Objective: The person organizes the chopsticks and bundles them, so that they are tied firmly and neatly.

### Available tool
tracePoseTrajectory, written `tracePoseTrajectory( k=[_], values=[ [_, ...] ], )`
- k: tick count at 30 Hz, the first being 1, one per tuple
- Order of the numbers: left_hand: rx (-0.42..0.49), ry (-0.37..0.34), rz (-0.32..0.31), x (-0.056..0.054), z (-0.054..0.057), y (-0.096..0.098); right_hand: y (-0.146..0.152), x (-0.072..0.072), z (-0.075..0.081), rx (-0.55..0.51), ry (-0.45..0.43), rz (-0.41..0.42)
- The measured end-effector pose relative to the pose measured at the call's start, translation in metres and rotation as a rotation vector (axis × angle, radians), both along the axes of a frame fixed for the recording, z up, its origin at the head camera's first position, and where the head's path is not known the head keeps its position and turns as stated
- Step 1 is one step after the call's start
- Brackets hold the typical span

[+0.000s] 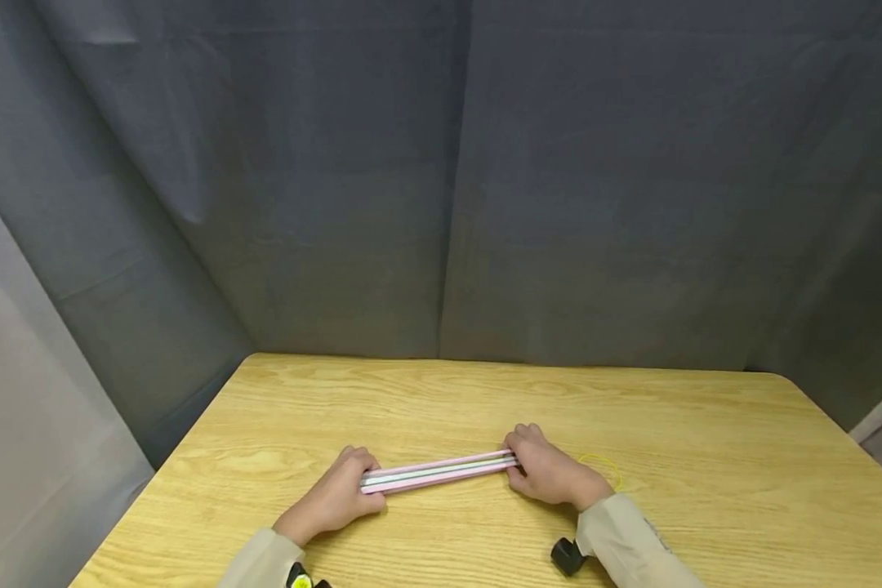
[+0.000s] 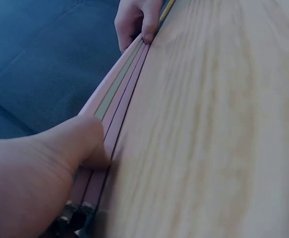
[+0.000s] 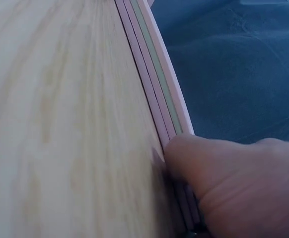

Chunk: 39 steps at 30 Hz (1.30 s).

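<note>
A long, narrow stack of pink, white and pale green flat layers (image 1: 441, 471) spans between both hands, its right end slightly farther off than its left. My left hand (image 1: 341, 494) grips the left end, thumb on the near side and fingers over the far side. The right hand (image 1: 547, 469) holds the right end in the same way. In the left wrist view the layered edges (image 2: 115, 94) run close along the tabletop toward the other hand. The right wrist view shows the thumb (image 3: 189, 153) pressed against these edges. Exactly what the stack is, I cannot tell.
A thin yellow cord (image 1: 608, 464) loops on the wooden table (image 1: 706, 457) beside the right wrist. Dark grey cloth (image 1: 595, 180) hangs behind the table's far edge. A black wrist device (image 1: 567, 557) sticks out at the right sleeve.
</note>
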State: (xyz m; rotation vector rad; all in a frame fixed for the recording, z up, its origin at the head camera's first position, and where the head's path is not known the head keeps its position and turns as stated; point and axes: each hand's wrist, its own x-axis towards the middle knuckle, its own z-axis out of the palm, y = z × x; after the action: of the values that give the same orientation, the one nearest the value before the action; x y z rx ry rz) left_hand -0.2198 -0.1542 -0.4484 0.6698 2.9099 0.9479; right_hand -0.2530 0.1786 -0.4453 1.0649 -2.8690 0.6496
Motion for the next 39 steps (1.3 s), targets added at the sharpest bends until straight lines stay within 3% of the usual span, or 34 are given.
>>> tracePoseTrajectory(
  k=[8,14,19,25,32,39],
  values=[
    [-0.071,-0.069,-0.038,0.0,0.011,0.003,0.0,0.002,0.003,0.039,0.013,0.009],
    [-0.087,-0.07,-0.029,0.002,0.013,0.003,-0.003,0.004,0.005,0.063,0.011,0.0],
    [-0.096,-0.052,-0.036,0.002,0.011,0.003,-0.005,0.006,0.007,0.092,0.02,-0.013],
    [-0.098,0.025,-0.033,-0.001,0.008,0.002,-0.008,0.006,0.003,0.101,0.065,-0.045],
    [-0.051,0.056,0.009,-0.004,0.008,0.0,-0.01,0.004,0.004,0.006,0.062,-0.051],
    [-0.004,0.053,0.013,-0.008,0.007,-0.004,-0.009,0.0,-0.001,-0.109,0.021,-0.059]
  ],
)
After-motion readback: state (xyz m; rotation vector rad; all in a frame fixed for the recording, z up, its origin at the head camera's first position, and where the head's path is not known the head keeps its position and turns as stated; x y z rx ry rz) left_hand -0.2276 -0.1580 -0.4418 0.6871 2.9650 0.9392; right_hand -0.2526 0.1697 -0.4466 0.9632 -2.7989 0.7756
